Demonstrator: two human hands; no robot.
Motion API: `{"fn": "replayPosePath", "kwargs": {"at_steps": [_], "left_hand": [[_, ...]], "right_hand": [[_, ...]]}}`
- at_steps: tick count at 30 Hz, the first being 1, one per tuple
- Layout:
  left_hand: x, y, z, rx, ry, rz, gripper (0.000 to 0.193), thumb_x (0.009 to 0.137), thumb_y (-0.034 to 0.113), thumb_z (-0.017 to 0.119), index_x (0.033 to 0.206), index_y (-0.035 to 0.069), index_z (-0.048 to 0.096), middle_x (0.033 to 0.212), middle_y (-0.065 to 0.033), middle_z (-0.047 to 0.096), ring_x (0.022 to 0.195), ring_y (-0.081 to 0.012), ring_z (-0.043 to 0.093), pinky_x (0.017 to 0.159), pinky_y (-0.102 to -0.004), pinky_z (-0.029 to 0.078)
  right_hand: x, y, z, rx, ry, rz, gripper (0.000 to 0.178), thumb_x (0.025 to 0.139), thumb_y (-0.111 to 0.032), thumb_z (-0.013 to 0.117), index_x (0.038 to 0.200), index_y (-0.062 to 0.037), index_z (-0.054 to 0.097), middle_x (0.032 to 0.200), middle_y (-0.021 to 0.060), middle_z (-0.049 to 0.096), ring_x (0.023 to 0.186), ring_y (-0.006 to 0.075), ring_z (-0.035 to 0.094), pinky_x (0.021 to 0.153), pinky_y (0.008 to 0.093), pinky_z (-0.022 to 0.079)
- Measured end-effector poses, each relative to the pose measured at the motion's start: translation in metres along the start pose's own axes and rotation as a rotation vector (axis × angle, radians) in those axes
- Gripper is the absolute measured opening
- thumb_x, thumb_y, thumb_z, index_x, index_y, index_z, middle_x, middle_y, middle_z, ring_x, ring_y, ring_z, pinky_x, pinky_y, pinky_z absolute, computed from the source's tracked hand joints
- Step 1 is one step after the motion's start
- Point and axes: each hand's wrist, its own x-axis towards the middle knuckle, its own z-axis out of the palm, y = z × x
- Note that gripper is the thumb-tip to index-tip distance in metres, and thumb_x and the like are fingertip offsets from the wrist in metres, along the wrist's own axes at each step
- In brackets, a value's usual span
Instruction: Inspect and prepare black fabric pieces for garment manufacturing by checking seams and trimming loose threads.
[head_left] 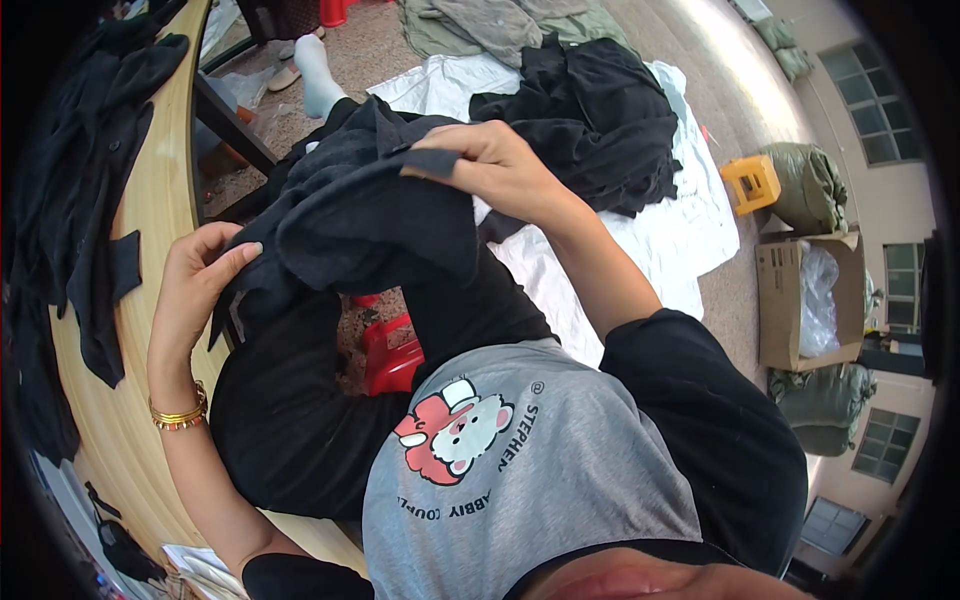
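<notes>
A dark navy garment (370, 235) is stretched between my two hands above my lap, its folds hanging over my knees. My left hand (205, 275) pinches its left edge between thumb and fingers, beside the wooden table. Higher and to the right, my right hand (490, 165) grips the far edge, where a narrow dark strip of cloth sticks out under the fingers. Which part of the garment each hand holds I cannot tell. A gold bracelet (180, 412) circles my left wrist.
More dark garments (75, 200) lie on the light wooden table (160, 210) at my left. A black cloth pile (590, 120) rests on a white sheet (690, 225) on the floor. A red plastic stool (392, 358), yellow stool (750, 184), cardboard box (780, 300) and stuffed sacks (815, 187) stand around.
</notes>
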Motion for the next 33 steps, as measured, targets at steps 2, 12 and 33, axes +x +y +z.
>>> {"fn": "replayPosePath", "kwargs": {"at_steps": [2,12,33], "left_hand": [[-0.005,-0.013,-0.01,0.008,-0.015,-0.035,0.014,0.089,0.011,0.07,0.092,-0.002,0.066,0.082,0.0061,0.061,0.075,-0.0017,0.053,0.068,-0.0188,0.043],[-0.018,0.014,-0.02,-0.07,0.174,-0.084,0.023,0.088,0.025,0.074,0.088,0.002,0.07,0.076,0.0051,0.065,0.065,-0.0011,0.056,0.061,-0.0162,0.043],[-0.017,0.027,0.023,-0.232,-0.024,0.118,0.028,0.089,0.024,0.072,0.108,0.003,0.071,0.09,0.0017,0.069,0.078,-0.0033,0.059,0.065,-0.0174,0.043]], "right_hand": [[0.0,0.005,0.0,0.053,0.157,-0.051,0.019,0.093,-0.002,0.059,0.106,0.0046,0.07,0.096,0.0051,0.071,0.088,0.0097,0.063,0.081,0.0217,0.048],[0.014,-0.01,-0.004,0.233,0.242,-0.03,0.025,0.09,-0.002,0.064,0.114,0.0052,0.067,0.103,0.0088,0.07,0.086,0.0094,0.065,0.079,0.0206,0.051],[0.034,-0.036,0.068,-0.616,-0.1,-0.79,0.041,0.064,0.005,0.071,0.102,-0.0075,0.073,0.089,0.0069,0.062,0.075,0.0216,0.064,0.064,0.0296,0.052]]}}
